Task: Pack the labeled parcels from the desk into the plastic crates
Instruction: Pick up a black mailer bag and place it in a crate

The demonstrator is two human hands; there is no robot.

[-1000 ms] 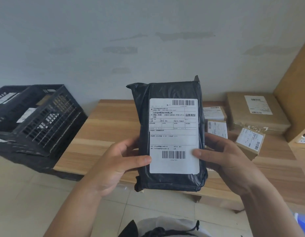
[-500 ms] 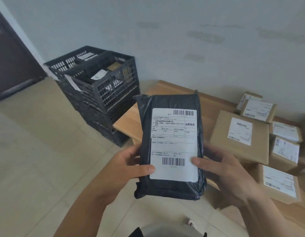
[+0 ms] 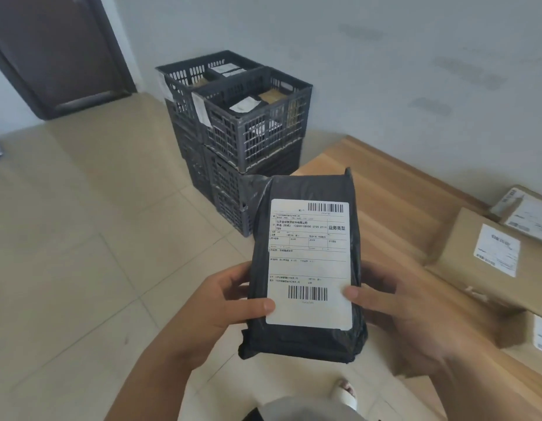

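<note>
I hold a black plastic parcel (image 3: 306, 338) with a white shipping label upright in front of me. My left hand (image 3: 221, 308) grips its left edge, thumb on the label. My right hand (image 3: 403, 305) grips its right edge, thumb by the lower barcode. Beyond the parcel, dark plastic crates (image 3: 254, 129) stand stacked on the floor against the wall, the top ones holding several labeled parcels. The wooden desk (image 3: 394, 189) runs along the right, with cardboard parcels (image 3: 488, 259) on it.
A dark door (image 3: 54, 53) is at the upper left. Beige floor tiles (image 3: 81, 253) stretch between me and the crates. The grey wall backs the crates and desk. More labeled boxes (image 3: 528, 214) lie at the desk's far right.
My view has swung left: the crates have shifted from the left edge toward the centre, and the desk parcels have slid to the right. Both hands keep the same grip on the black parcel.
</note>
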